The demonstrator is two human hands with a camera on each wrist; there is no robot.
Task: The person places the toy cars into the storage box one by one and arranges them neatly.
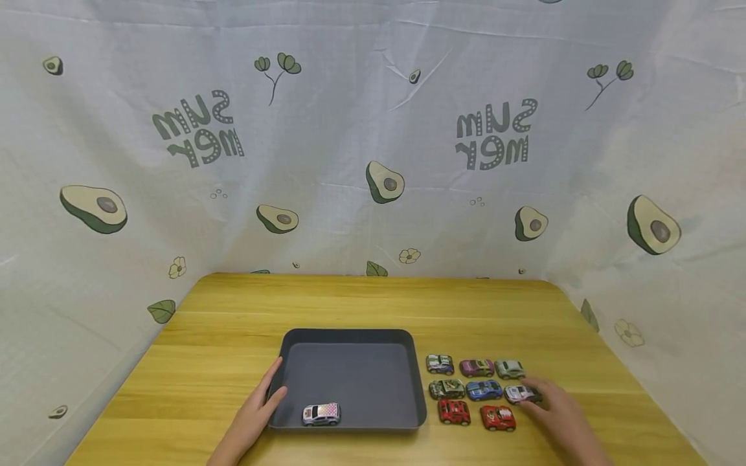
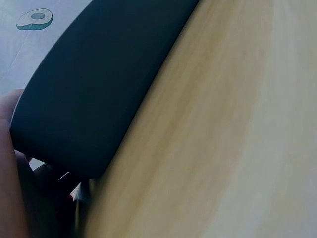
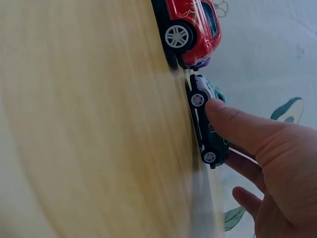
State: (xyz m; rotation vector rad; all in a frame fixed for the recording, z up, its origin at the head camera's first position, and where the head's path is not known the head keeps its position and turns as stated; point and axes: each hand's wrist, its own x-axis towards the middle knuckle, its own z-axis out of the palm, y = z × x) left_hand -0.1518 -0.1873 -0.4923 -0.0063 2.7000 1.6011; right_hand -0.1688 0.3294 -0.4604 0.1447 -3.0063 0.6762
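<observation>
One silver car [image 1: 321, 415] lies at the near side of the tray [image 1: 355, 375], whose rim the left hand [image 1: 258, 404] grips, while the right hand [image 1: 555, 411] pinches a pale car [image 1: 518, 394] beside seven other cars [image 1: 484, 390] (seemingly early going: eight remain outside), before the curtain [image 1: 326, 142]

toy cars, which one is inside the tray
The silver car with the pink-checked roof, by the near edge of the dark tray. It alone is inside; the other eight cars are all outside, to the tray's right.
</observation>
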